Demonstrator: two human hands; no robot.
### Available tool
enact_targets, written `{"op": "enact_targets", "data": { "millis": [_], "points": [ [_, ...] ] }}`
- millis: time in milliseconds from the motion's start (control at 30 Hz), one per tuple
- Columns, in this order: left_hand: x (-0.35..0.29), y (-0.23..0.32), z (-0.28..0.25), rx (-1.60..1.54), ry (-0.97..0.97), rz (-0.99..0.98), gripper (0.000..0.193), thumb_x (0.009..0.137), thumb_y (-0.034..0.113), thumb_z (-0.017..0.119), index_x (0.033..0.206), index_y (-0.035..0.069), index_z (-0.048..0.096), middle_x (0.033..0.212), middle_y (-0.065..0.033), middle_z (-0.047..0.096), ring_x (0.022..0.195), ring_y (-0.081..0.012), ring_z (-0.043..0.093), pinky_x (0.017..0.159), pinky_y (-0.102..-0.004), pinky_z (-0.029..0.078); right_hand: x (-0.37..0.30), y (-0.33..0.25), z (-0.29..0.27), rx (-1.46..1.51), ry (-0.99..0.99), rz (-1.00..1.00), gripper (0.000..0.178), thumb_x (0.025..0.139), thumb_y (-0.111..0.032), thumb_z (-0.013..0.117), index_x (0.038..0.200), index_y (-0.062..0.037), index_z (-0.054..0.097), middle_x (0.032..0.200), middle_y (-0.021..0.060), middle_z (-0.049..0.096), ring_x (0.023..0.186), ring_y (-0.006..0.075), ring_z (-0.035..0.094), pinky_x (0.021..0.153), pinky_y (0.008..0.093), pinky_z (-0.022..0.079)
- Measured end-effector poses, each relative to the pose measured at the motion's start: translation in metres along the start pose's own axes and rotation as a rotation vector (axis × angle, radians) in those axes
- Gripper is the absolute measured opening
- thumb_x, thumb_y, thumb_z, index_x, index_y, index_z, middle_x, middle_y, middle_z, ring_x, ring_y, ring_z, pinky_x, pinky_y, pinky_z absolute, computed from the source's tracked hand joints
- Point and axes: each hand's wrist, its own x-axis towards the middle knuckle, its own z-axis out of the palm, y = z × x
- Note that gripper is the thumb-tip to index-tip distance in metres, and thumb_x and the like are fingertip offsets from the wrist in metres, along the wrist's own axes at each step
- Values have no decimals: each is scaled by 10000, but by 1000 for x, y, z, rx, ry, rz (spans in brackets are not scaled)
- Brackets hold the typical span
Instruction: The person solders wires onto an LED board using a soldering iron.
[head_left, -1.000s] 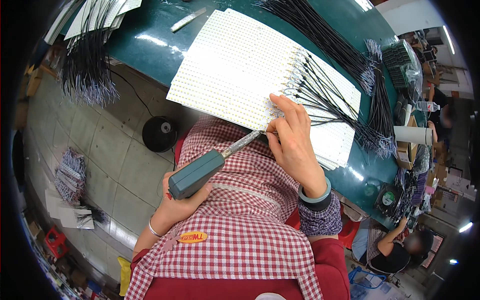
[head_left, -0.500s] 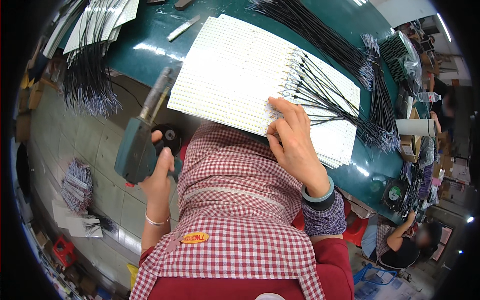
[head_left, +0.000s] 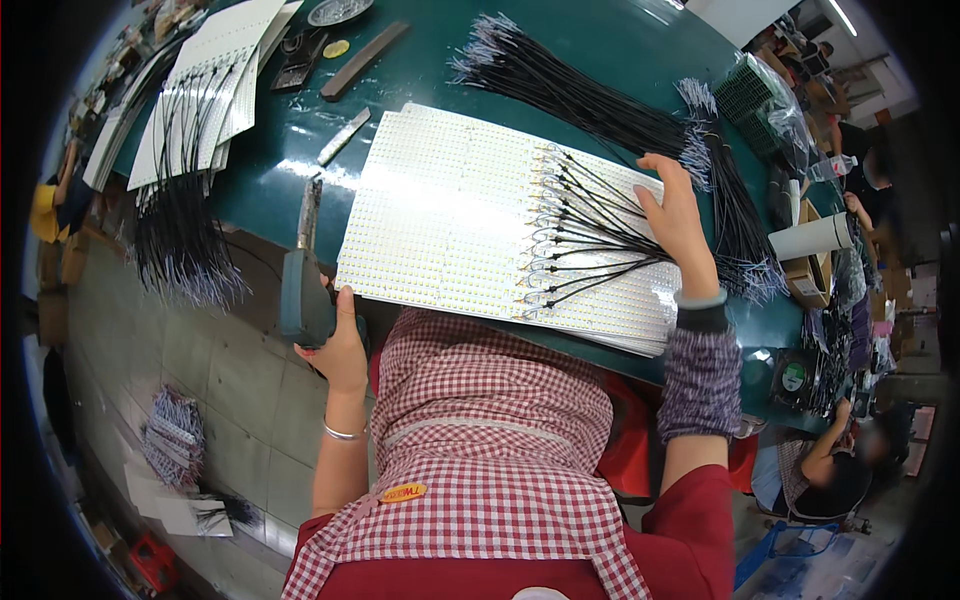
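My left hand (head_left: 338,345) is closed around the grip of a teal soldering gun (head_left: 308,295), its metal barrel pointing away from me over the table edge. The thumb is by the near left corner of a stack of white LED boards (head_left: 430,200). Across the top board, black cables (head_left: 600,237) fan out from a row of thin wire ends (head_left: 530,230) and gather toward the right. Over that right side is my right hand (head_left: 678,215), thumb and fingers apart, above the gathered cables. Whether its palm touches them is hidden.
Bundles of black cables (head_left: 590,95) lie behind and right of the boards. More boards with cables (head_left: 205,95) overhang the left table edge. A utility knife (head_left: 345,137) and a dark bar (head_left: 365,62) lie beyond. A person (head_left: 830,460) sits at the right.
My right hand has left the wire ends and moved right and away, its fingers spreading. My left hand has brought the soldering gun closer to the boards' left edge. The view has shifted.
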Motion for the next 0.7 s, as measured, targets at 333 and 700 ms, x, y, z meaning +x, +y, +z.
{"op": "enact_targets", "data": {
  "millis": [333,700],
  "points": [
    [-3,13,12,58,140,2,277,883,78,673,1122,-52,618,1086,-99,664,931,-179,631,809,-298,501,4,41,0,61,-250,144,389,817,-135,688,1164,6,582,1052,150,598,1015,292,577,905,344,448],
    [6,20,-6,102,258,32,267,872,55,674,1103,-64,615,1103,-108,658,951,-193,624,852,-313,485,29,-31,-81,100,-368,111,300,772,-105,720,954,3,507,794,126,561,729,225,541,682,332,442]
  ]
}}
